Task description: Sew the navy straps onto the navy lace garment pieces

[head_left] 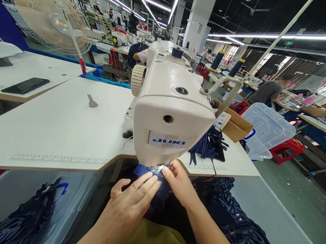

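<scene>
- White table [55, 132], with a ruler [57, 158] printed along its front edge.
- Sewing machine [168, 110] stands mid-table (its head overhangs the front notch).
- Grey lever [91, 101] lies to its left.
- Dark straps [208, 145] and a cardboard box [236, 126] lie to its right.
- Blue cloth [144, 171] lies under the head.

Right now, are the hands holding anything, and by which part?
A navy fabric piece under the sewing machine. The left hand presses flat on its top; the right hand pinches its right edge, thumb on top.
</scene>
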The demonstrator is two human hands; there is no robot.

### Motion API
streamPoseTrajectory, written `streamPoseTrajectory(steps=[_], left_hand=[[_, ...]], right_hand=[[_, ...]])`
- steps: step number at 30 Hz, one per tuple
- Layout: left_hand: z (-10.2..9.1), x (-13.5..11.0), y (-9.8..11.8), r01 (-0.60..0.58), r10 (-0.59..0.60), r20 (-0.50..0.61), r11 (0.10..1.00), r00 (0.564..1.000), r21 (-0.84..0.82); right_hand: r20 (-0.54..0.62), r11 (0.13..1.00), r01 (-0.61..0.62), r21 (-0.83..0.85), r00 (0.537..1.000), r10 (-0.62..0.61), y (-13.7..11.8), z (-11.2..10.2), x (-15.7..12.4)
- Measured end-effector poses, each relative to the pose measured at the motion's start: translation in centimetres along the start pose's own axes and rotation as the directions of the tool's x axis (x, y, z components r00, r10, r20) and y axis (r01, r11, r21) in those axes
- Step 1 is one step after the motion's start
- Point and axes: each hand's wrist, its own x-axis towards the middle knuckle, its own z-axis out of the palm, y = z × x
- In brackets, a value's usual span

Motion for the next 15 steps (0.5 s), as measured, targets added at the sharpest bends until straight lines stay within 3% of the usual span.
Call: streamPoseTrajectory(steps=[6,11,15], left_hand=[[0.1,-0.1,-0.2,0.034,-0.035,-0.037,0.999,0.999,-0.011],[0.7,-0.8,-1.3,-0.072,0.072,0.019,0.997,0.997,-0.005],[0.8,-0.8,-0.9,0.006,-0.005,-0.019,1.000,1.000,0.025]], right_hand=[[0.018,1.000,-0.002,-0.003,1.000,0.002,0.8,0.1,-0.2],[-0.015,0.999,0.039,-0.027,0.999,-0.040,0.8,0.5,-0.2],[-0.056,0.997,0.071,-0.039,0.996,-0.073,1.2,0.5,0.0]])
